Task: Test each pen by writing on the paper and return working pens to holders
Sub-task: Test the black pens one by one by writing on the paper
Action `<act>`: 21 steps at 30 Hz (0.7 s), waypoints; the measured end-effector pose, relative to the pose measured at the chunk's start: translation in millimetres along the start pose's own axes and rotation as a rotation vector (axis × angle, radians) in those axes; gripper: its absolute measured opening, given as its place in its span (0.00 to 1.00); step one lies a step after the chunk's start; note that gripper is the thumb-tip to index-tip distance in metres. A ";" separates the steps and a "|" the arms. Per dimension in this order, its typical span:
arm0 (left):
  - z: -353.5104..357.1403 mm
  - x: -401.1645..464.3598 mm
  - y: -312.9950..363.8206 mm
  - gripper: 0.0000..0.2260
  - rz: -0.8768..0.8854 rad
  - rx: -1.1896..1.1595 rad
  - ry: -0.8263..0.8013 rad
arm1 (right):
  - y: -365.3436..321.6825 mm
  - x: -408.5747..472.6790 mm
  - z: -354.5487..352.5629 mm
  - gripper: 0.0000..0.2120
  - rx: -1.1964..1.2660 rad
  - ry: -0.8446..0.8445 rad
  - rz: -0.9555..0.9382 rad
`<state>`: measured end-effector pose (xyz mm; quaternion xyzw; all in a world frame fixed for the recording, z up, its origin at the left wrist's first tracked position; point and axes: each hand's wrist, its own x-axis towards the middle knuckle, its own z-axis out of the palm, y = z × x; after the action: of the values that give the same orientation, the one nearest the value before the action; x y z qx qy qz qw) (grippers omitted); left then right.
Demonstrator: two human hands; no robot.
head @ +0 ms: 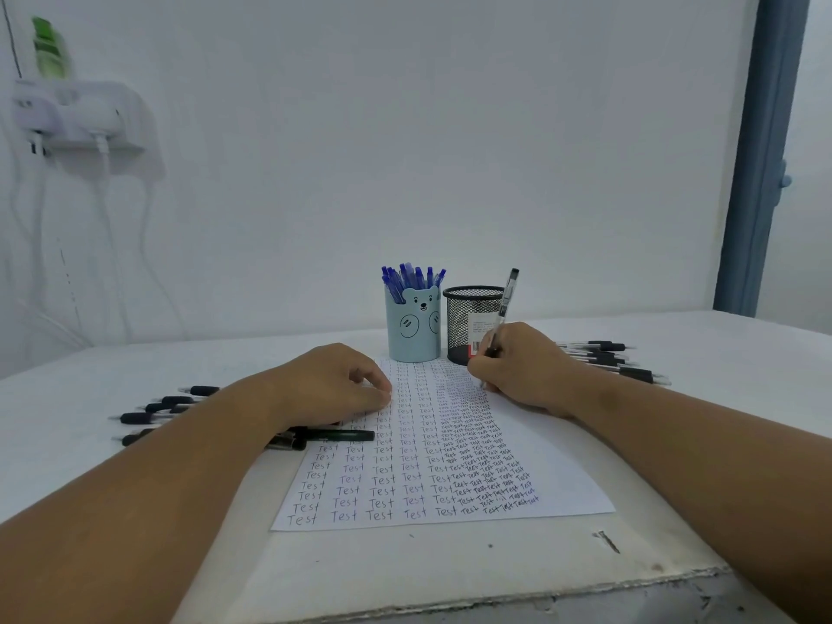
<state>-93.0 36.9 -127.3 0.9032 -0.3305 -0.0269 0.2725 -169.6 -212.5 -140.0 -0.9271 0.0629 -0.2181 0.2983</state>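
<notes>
A white paper sheet [558, 479] covered with rows of the word "Test" lies in the middle of the table. My right hand [522, 367] grips a black pen [506, 304] upright, tip down on the sheet's far right part. My left hand [333, 385] rests on the sheet's left edge with loosely curled fingers, holding nothing. Behind the sheet stand a light blue bear-faced holder [412, 328] full of blue pens and a black mesh holder [463, 322] that looks empty.
Several black pens [166, 409] lie on the table at the left, partly under my left forearm, and one dark pen [342, 435] lies on the sheet's left edge. Another bunch of black pens [608, 358] lies at the right. The table's chipped front edge [495, 596] is close.
</notes>
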 end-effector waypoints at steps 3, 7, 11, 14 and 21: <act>0.1 0.5 0.0 0.05 -0.002 0.000 0.002 | 2.7 0.7 0.6 0.09 0.037 0.010 0.014; 0.1 0.2 -0.5 0.05 0.001 0.007 0.007 | 3.7 1.3 0.8 0.08 0.008 0.012 0.003; 0.0 -0.4 0.2 0.05 -0.003 0.015 0.007 | 3.0 1.3 0.3 0.09 -0.004 0.010 0.007; 0.1 -0.7 1.2 0.06 0.000 0.031 0.007 | 2.0 0.8 0.0 0.10 -0.006 0.006 0.010; -0.6 -1.9 2.7 0.06 0.004 0.043 0.000 | 2.2 0.2 0.7 0.10 0.008 0.024 0.013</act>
<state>-95.9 36.6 -125.7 0.9083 -0.3327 -0.0192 0.2530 -169.1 -214.0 -141.7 -0.9228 0.0718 -0.2277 0.3025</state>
